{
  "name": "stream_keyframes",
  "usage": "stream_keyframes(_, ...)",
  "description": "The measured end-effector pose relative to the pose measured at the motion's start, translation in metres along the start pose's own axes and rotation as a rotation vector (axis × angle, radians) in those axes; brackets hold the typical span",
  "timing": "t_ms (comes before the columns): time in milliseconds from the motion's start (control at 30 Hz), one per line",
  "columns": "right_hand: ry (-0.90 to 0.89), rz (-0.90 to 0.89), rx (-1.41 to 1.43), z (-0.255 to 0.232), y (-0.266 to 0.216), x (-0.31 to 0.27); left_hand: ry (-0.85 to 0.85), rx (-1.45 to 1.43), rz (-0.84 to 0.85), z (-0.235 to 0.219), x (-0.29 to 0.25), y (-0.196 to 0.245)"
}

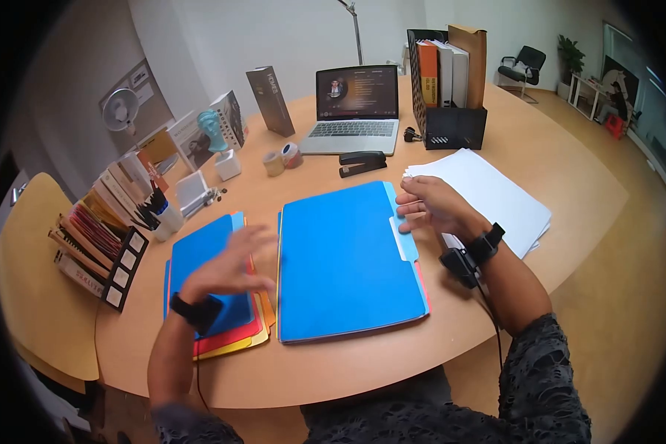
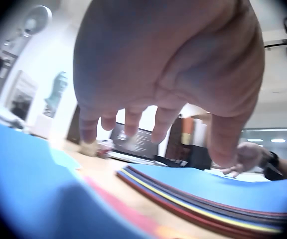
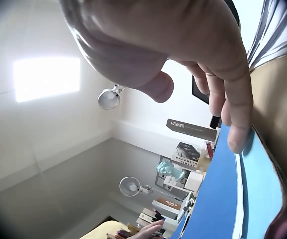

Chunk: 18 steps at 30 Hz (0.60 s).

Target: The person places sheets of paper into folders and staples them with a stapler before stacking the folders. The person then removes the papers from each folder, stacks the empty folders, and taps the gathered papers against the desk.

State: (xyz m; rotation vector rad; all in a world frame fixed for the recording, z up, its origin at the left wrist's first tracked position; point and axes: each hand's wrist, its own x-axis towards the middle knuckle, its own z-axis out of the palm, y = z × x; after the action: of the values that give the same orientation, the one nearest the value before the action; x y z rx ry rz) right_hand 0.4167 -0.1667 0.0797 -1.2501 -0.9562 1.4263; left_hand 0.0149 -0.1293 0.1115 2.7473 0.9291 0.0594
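A stack of file folders [image 1: 340,266] lies in the middle of the table, a blue one on top, with light-blue tabs along its right side. Other colours show in layers at its near edge. My left hand [image 1: 233,266], blurred, hovers with fingers spread over a second, smaller pile of coloured folders [image 1: 200,248], which shows red and yellow beneath the blue. Nothing is in this hand. My right hand [image 1: 436,203] is at the middle stack's right edge, palm sideways. In the right wrist view its fingertips [image 3: 237,142] rest along the folder edge, the thumb held apart.
White paper sheets [image 1: 488,196] lie beyond my right hand. A black stapler [image 1: 362,163], tape rolls [image 1: 283,158] and a laptop [image 1: 357,111] stand behind the folders. A black file holder [image 1: 455,127] holds books at the back right; a book rack [image 1: 124,268] stands at left.
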Motion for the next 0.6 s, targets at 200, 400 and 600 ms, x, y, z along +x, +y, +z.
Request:
stream_keyframes(200,-0.038,-0.022,-0.049,-0.006,0.0,-0.001,-0.222,0.062,0.182,0.036,0.035,0.063)
stream_keyframes(400,-0.053,-0.062,-0.139,-0.007,-0.003,-0.002,-0.234,0.142,0.144,0.045,0.035,0.07)
stream_keyframes(600,-0.071,-0.046,-0.257,0.005,-0.004,-0.011,-0.188,0.16,0.13,0.047,0.036,0.075)
